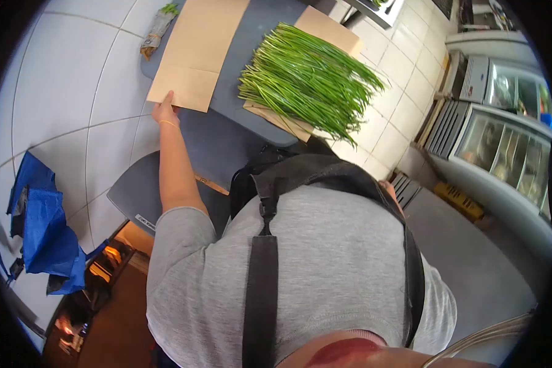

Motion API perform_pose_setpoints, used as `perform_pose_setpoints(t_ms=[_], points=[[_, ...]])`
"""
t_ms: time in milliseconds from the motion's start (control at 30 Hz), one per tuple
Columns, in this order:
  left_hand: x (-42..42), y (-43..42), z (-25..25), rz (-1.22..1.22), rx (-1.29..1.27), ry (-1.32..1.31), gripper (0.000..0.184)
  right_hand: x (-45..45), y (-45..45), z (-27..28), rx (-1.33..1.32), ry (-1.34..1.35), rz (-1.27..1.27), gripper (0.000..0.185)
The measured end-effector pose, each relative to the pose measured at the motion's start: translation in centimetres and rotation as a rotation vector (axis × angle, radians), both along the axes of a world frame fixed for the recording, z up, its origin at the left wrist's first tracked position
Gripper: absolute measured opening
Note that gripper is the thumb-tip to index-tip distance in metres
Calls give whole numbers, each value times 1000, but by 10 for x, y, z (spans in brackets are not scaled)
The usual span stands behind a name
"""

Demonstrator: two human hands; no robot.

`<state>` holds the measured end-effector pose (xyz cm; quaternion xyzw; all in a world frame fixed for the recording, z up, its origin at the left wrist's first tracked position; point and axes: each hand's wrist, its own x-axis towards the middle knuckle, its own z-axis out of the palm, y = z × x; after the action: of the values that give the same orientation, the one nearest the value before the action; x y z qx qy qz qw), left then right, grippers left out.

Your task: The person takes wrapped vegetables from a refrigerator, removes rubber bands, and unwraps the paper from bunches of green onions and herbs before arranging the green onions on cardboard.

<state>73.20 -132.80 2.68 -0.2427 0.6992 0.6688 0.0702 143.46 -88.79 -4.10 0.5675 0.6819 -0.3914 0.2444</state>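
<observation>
My left hand pinches the near corner of a long sheet of brown cardboard, thumb on top. The sheet lies along the left part of a grey table and has a crease across it near my hand. To its right, a wide heap of long green chives rests on more brown cardboard. Only a small patch of my right hand shows, beside the dark strap at my right side. Its fingers are mostly hidden, and I cannot see anything in it.
A newspaper-wrapped bundle with green tips lies at the table's far left, by the tiled wall. A grey chair stands below my left arm. Blue bags hang at the left. Glass-topped freezers stand at the right.
</observation>
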Motion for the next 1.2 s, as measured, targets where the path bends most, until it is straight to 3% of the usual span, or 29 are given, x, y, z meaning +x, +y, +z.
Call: perform_pose_setpoints(t_ms=[67, 100, 167, 233, 333, 467, 567, 700, 800, 967, 1033, 1100, 1200], points=[[24, 2, -1, -15, 83, -88, 25, -16, -19, 9, 124, 50, 28, 56], [38, 2, -3, -73, 41, -115, 37, -20, -23, 11, 215, 81, 102, 57], [66, -2, -3, -182, -44, -159, 61, -20, -15, -16, 136, 163, 93, 61], [95, -13, -6, -192, -186, -126, 74, -30, -19, -15, 219, 132, 133, 62], [119, -62, -27, -302, -365, 53, 58, -56, -15, -10, 357, 160, 208, 66], [159, -94, 11, -482, -562, 133, 48, -113, -16, -6, 603, 447, 258, 68], [176, -108, 60, -706, -1156, 287, 43, -176, -36, 28, 727, 699, 241, 72], [214, -126, 109, -656, -1469, 419, 42, -229, -80, 84, 744, 995, 440, 79], [234, -164, 129, -575, -1625, 377, 42, -224, -100, 80, 625, 1016, 628, 85], [260, -217, 143, -333, -1713, 73, 50, -137, -88, -11, 543, 365, 617, 78], [258, -238, 142, -252, -1681, 16, 59, -83, -72, -55, 391, 69, 485, 58], [249, -252, 140, -166, -1629, -37, 66, -52, -58, -50, 266, -200, 377, 55], [228, -267, 135, -70, -1535, -73, 73, -43, -55, -33, 397, -117, 339, 53]])
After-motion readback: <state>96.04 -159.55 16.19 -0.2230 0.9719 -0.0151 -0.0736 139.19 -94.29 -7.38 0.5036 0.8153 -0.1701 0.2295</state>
